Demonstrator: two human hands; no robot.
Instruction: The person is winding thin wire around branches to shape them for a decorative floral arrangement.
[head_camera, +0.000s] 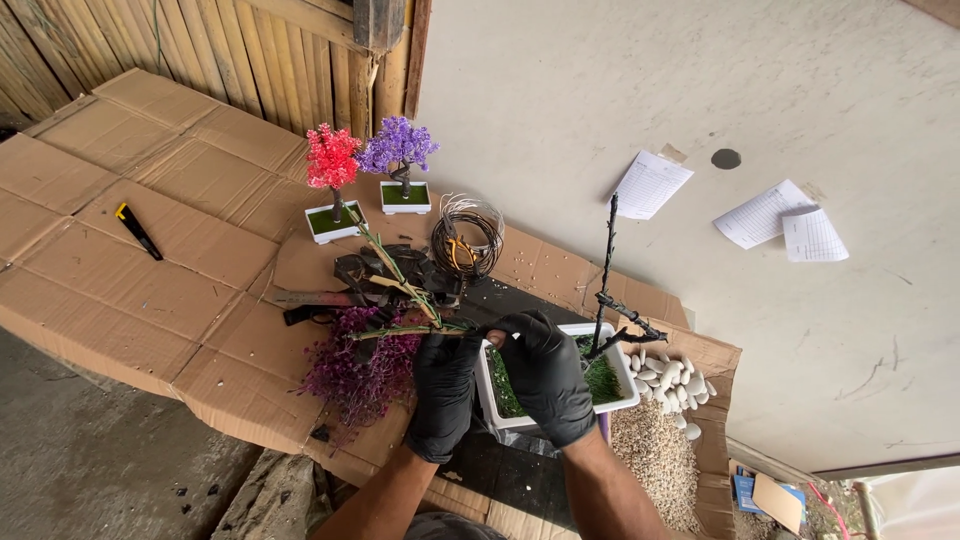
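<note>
A: Looking down, I see two black-gloved hands over flattened cardboard (150, 190) on the floor. What does each hold?

B: The left hand (443, 385) is closed around the stems of a purple sprig (362, 368); the blossoms hang off to its left, resting on the cardboard. The right hand (545, 375) pinches the same stems just where they cross, fingertips meeting those of the left.

A: And below the right hand?

B: A white pot (620, 372) with green fake grass inside, partly hidden by that hand. A bare dark trunk (606, 290) stands upright in it, with a short branch sticking out to the right.

A: What lies around?

B: White pebbles (668, 380) just beside the pot on the right, with fine gravel (655, 460) nearer the person. Behind the hands is a heap of dark parts (385, 270) and a wire coil (470, 235). Farther back stand a red tree (332, 185) and a purple tree (400, 165), each in a small white pot, side by side. A black-and-yellow cutter (138, 231) lies well apart at the left. Three paper sheets (765, 215) are on the concrete at the right.
</note>
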